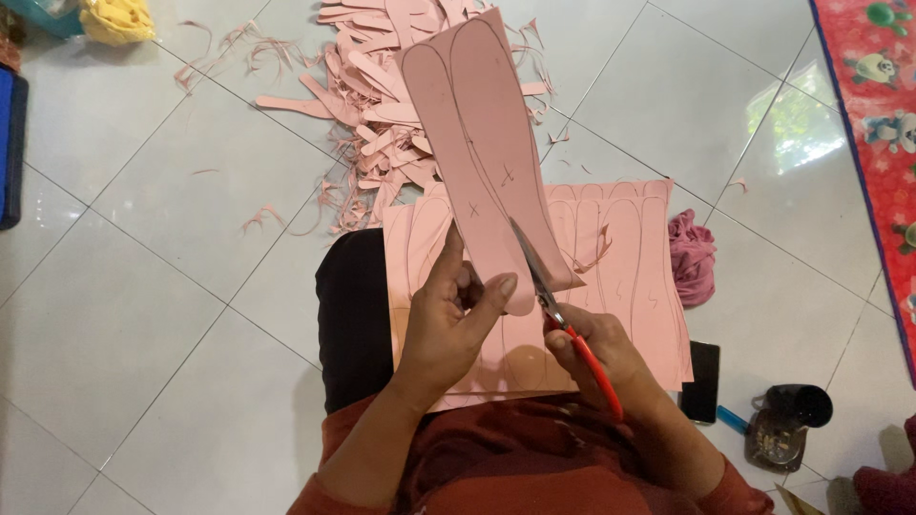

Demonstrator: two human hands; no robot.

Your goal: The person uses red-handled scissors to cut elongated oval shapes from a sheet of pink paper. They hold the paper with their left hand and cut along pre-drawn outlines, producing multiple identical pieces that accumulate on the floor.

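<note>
A pink sheet (482, 143) with pencilled outlines is held upright over the lap, its lower end pinched between the thumb and fingers of the left hand (453, 319). The red-handled scissors (563, 319) are gripped in the right hand (596, 348), fingers closed through the handle loops, blades pointed up and set against the sheet's lower right edge. Whether the blades are parted cannot be told.

Under the hands, a stack of larger pink sheets (630, 248) marked with the same long rounded shapes is laid across the knees. Beyond it, a heap of pink offcuts (382, 105) is spread on the white tiled floor (143, 286). A crumpled magenta cloth (694, 257) is seen just beside the stack on the right, with a black phone (703, 381) and a dark glass jar (787, 424) nearer the body. A red patterned mat (878, 86) is seen at the right edge, and a yellow cloth (116, 19) at top left.

Both forearms are bent inward, wrists close together.
</note>
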